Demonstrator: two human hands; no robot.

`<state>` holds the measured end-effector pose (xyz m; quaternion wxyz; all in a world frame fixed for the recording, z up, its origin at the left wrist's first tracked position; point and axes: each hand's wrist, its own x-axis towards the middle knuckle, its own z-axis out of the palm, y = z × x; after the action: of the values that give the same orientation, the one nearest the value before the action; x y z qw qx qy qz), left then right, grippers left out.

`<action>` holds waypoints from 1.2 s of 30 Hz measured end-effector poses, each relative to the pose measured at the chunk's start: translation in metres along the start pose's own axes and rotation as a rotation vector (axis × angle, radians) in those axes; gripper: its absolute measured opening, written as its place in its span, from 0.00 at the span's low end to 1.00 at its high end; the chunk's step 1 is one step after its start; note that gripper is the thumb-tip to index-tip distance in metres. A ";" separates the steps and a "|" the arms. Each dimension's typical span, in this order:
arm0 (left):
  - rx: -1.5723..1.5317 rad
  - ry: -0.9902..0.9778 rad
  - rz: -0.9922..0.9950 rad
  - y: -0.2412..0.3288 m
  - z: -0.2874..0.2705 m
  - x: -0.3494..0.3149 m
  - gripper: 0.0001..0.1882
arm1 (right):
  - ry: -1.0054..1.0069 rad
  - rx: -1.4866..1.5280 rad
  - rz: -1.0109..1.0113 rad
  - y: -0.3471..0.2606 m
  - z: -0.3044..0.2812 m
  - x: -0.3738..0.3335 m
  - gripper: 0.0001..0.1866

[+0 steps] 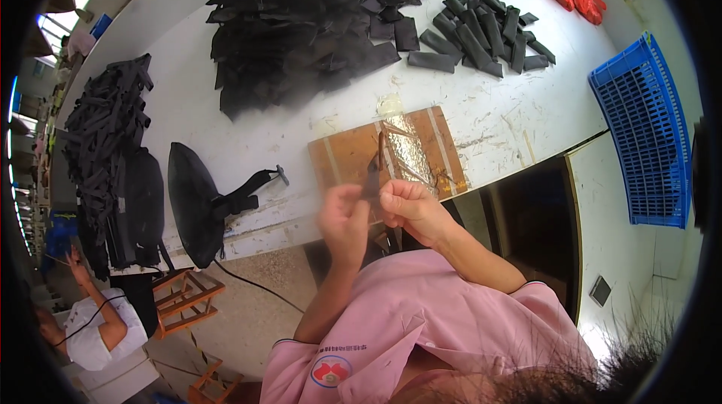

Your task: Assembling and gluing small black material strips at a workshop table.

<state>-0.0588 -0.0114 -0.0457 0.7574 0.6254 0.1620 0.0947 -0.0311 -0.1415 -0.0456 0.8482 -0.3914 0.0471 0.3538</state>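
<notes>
The right hand (410, 205) is closed in a pinch, thumb against forefinger, on a narrow dark piece (371, 178); the left hand (344, 216) is half closed at the lower end of that piece, and motion blur prevents telling whether it grips; the dark piece stands between the two hands, in front of a brown board (335, 160) with a shiny silver panel (410, 154); the board lies at the near edge of the white table (180, 114), and the forearms extend over that edge; white tabletop shows between the board and the pile of flat black pieces (293, 36) behind it, and also toward the black rolls (477, 32); on the left, a rounded black panel (193, 205) with a strap projects past the near edge, well apart from the hands; farther left, a heap of black strips (105, 148) lies along the table; at far right, a blue basket (645, 133) stands tilted.
</notes>
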 end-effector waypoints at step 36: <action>-0.572 -0.381 -0.320 0.022 0.015 0.046 0.12 | -0.068 -0.359 -0.087 -0.057 -0.011 0.040 0.17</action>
<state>-0.0091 -0.0045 -0.0273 0.9232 0.3619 0.0806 -0.1013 0.0372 -0.1518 -0.0318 0.7804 -0.5259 -0.0624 0.3323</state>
